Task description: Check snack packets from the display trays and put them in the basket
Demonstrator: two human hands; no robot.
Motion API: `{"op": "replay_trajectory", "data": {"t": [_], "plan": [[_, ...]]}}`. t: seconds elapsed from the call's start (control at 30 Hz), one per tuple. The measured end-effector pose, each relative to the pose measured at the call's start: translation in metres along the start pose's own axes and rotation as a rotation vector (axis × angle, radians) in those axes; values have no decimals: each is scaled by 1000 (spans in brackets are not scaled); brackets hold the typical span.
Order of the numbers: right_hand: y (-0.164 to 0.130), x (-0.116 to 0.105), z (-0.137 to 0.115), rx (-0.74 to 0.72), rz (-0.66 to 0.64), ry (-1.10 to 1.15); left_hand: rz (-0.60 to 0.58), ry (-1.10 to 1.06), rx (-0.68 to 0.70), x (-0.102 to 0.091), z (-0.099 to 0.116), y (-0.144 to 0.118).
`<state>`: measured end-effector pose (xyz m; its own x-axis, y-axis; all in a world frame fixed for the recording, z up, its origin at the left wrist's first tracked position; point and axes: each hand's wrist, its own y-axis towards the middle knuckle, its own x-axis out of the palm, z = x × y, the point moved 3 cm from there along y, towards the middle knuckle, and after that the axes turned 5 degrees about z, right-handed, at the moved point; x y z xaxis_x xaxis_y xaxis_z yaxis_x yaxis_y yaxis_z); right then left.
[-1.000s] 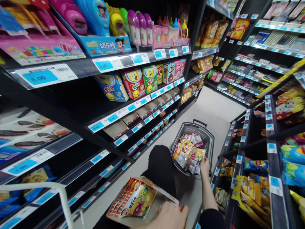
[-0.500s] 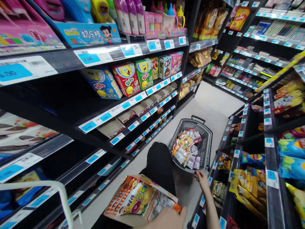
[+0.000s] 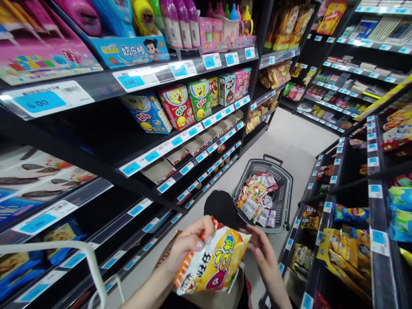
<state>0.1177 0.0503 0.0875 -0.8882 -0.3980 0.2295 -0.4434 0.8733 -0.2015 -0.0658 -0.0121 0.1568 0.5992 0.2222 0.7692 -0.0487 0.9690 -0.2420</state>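
Pinching snack bag (image 3: 214, 266) top — left hand (image 3: 186, 244) | right hand (image 3: 262, 253) spread at 3 o'clock edge | support underneath — basket (image 3: 283, 201) at 12

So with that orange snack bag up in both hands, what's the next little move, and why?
Probably a short reach forward to drop the snack bag into the grey basket on the floor. The left hand grips its top edge, the right hand touches its side, and the basket ahead already holds small packets.
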Motion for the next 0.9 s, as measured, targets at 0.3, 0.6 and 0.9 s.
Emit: {"op": "replay_trajectory", "data": {"t": [0.3,0.6,0.9], "plan": [[-10,38,-6,93,-122,263,-9,111,28,7,27,-1],[-36,13,-69,-971,163,-586,-75,252,-225,-9,25,-8],[-24,6,-60,-551,198,-138,81,303,-131,7,21,-5]]}}
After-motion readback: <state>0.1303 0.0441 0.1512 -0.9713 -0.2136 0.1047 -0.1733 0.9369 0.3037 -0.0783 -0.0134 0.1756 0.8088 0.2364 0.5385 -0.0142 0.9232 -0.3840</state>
